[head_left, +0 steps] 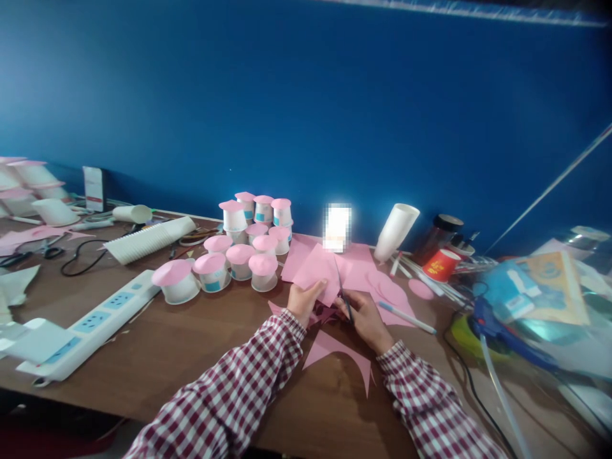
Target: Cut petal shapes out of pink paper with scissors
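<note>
My left hand (306, 301) grips the lower left edge of a sheet of pink paper (318, 271), thumb on top. On the sheet's right side, my right hand (366, 317) is closed around a pair of scissors (340, 280), whose blades point away from me along the paper. Under and behind this sheet lie more pink sheets (361, 264). A curved pink offcut (337, 352) rests on the table in front of my hands. Just right of the right hand a capped marker (406, 317) lies across pink paper.
Several paper cups with pink paper tops (258, 252) stand left of the hands. A power strip (105, 319) and a stack of cups (150, 239) lie further left. Rightward are leaning white cups (396, 231), a red cup (440, 264) and a blue glue gun (507, 338) with its cord.
</note>
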{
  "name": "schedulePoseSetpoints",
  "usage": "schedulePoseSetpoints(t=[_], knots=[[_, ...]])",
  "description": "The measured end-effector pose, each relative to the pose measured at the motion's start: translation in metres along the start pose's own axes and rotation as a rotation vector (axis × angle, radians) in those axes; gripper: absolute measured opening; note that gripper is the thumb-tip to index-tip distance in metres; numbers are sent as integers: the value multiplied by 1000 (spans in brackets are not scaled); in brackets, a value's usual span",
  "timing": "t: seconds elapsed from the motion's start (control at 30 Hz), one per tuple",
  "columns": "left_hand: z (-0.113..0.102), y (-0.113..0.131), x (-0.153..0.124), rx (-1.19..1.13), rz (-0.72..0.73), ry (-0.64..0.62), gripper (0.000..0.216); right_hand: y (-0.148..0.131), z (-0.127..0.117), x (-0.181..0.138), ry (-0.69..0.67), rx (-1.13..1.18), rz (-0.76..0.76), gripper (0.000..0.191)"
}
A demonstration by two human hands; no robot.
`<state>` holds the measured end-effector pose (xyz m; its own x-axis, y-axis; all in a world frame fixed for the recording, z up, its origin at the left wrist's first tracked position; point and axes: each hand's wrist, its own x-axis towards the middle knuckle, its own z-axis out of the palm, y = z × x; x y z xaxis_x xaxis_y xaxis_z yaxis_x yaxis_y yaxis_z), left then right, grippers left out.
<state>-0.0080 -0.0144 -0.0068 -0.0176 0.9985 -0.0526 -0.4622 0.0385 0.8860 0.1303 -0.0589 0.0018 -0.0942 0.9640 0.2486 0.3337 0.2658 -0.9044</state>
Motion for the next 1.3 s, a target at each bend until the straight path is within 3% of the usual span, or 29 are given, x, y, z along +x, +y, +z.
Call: schedulePoseSetpoints(t=[1.3], knots=[[5, 9, -5, -56, -21, 36, 42, -2, -2, -1, 14, -68, 0, 32]])
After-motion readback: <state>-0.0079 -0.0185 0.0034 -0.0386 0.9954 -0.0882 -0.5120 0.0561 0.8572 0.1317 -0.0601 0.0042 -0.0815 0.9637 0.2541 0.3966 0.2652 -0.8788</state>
